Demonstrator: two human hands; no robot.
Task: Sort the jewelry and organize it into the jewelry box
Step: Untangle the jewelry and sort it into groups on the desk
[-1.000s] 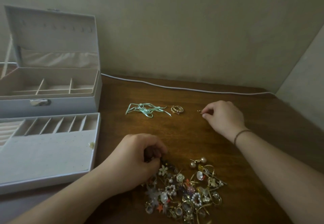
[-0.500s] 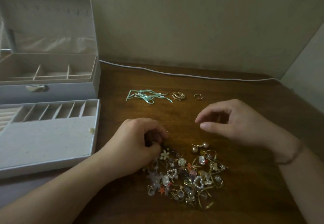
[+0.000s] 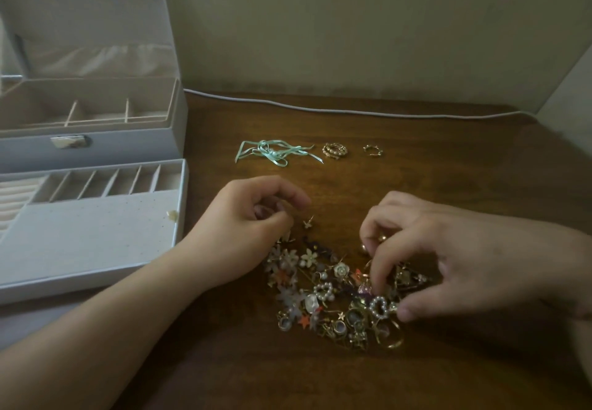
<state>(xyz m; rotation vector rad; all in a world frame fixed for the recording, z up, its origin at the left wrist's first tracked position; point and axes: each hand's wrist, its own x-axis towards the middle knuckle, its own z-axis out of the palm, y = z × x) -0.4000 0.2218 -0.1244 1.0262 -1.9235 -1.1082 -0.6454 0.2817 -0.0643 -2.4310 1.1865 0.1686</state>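
Barely begun. Only a mint ribbon, ring cluster and ear cuff set apart toward the surface's far edge. Jewelry pile unsorted near the front edge. Jewelry box open at left, compartments seemingly empty; removed tray holding one small pale piece. Left hand curled, contents unclear; right hand pinching into the pile.

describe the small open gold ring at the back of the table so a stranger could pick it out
Start at the white cable along the wall and come forward to a row of three things on the wooden table. The gold ring is rightmost. Unlike the mint ribbon and the ring cluster, it's one thin open loop.
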